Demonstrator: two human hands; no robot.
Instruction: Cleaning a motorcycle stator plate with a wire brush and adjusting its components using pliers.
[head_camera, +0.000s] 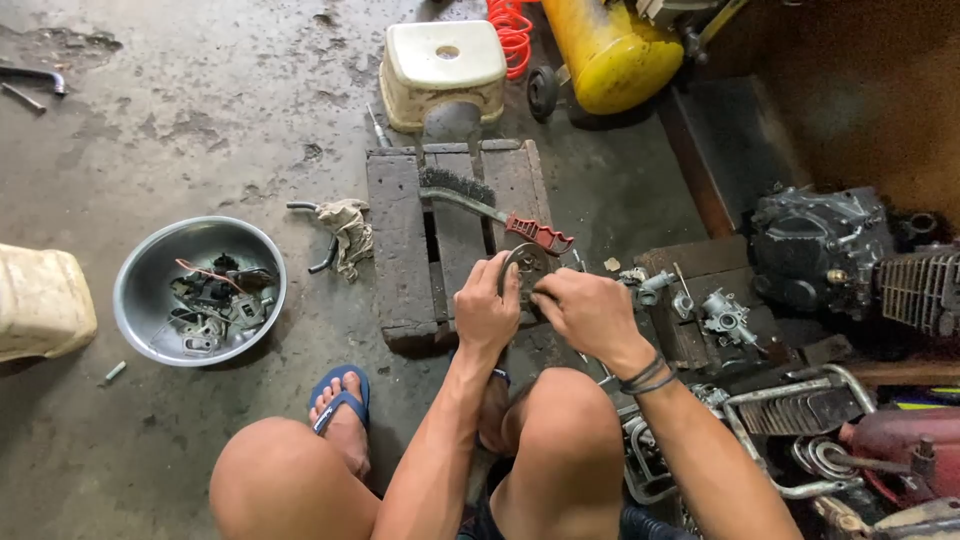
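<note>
Stained concrete floor spreads beneath a wooden pallet. Both hands grip a round metal disc between them, left hand closed on its left edge, right hand pinching its right side. Just beyond lies a wire brush; far left, a metal bowl of parts.

The round grey metal disc part, gripped between the left hand and the right hand, looks dull and grimy. Beneath it, the weathered wooden pallet is rough and dark with stains, and on it lies a wire brush with a red plastic handle. Left of the pallet, a crumpled beige cloth rag lies on rough, blotched concrete floor; further left, the round metal bowl shows a smooth satin sheen. Behind the pallet stands a matt cream plastic stool and a glossy yellow metal tank.
</note>
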